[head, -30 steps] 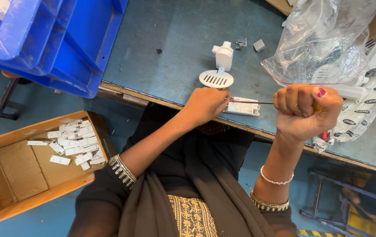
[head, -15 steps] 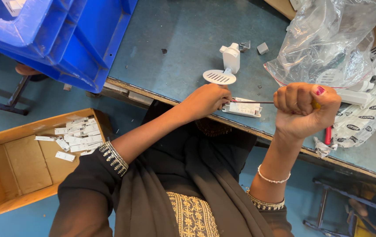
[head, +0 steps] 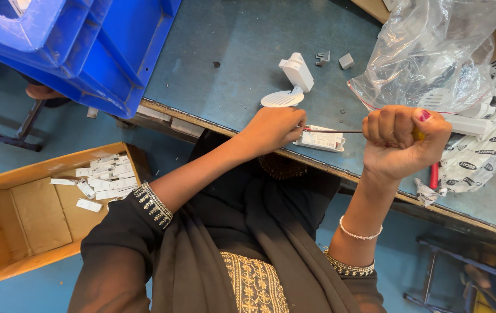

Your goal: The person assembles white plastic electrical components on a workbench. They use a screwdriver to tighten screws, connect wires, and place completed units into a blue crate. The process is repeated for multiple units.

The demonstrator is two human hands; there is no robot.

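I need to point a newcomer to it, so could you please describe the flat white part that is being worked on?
On the grey-blue table, look at the near edge. There the left hand pins a flat white rectangular part, met by a thin screwdriver from the right hand. Unlike the round-grilled white piece behind, it lies flat and oblong.

Right hand (head: 404,139) fisted round screwdriver (head: 332,131), tip at small white part (head: 320,139) pinned by left hand (head: 274,127) on bench edge (head: 213,119).

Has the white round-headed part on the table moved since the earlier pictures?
No. The white round-headed part keeps its place beside the two small grey pieces and the table edge; only the camera shifted.
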